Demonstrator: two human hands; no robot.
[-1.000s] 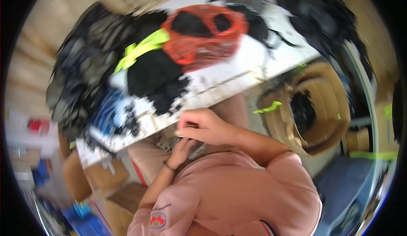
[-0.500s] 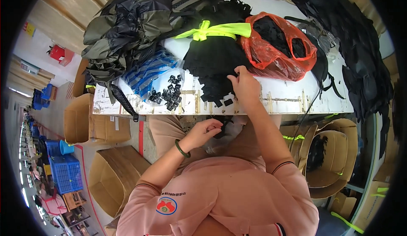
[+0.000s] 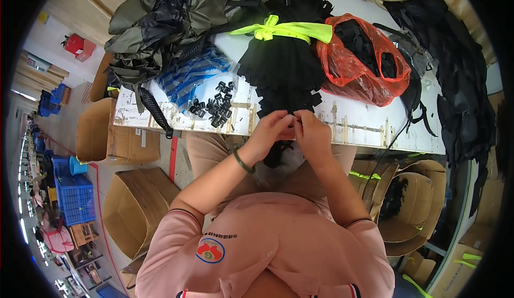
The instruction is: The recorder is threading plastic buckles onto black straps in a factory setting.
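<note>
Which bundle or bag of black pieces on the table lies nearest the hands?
The bundle of black straps tied with a neon-yellow band; both hands meet at its lower end. The red plastic bag lies farther right.

Bright, even light falls on the table [image 3: 369, 121], whose white top comes close to washing out beside the red bag [image 3: 364, 68]. The bag's plastic carries small glints. Shadows are soft and short; the darkest patch lies under the table's near edge, above the lap. The black strips [image 3: 284, 68] left of the bag lose detail in their own darkness. Focus is sharp around the table, with no motion blur. Fisheye bending curves the table's edges, and a black ring surrounds the frame. Far left of the table, the floor shrinks, smears and shows a line of glare.
</note>
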